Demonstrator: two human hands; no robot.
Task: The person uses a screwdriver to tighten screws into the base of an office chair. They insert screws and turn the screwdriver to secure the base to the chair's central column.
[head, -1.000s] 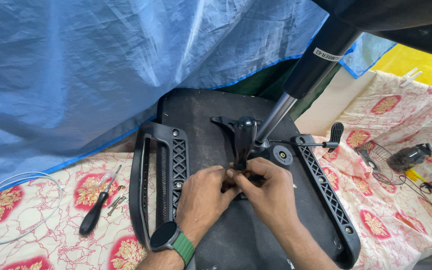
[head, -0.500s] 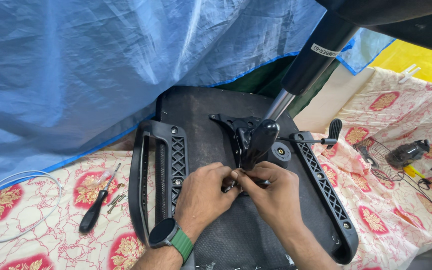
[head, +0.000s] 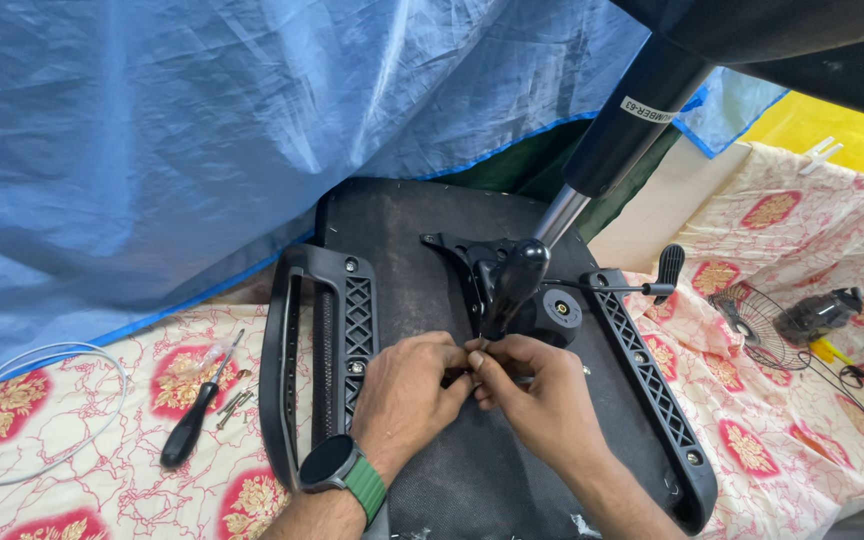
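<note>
Both hands work at an upturned chair seat (head: 402, 240)

Left hand (head: 407, 385) and right hand (head: 537, 395) meet fingertip to fingertip below the black mechanism (head: 507, 280); each grip pinched together on something too small to tell; white label (head: 649, 109) on the black cylinder (head: 632, 110).

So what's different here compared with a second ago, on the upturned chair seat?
Little has changed. The black lever handle on the mechanism under the seat swung from upright to leaning down toward the hands. The left hand and right hand stayed pressed together over a small part at the base of the mechanism; what they pinch is hidden. The armrests, screwdriver and loose screws have not moved.
</note>
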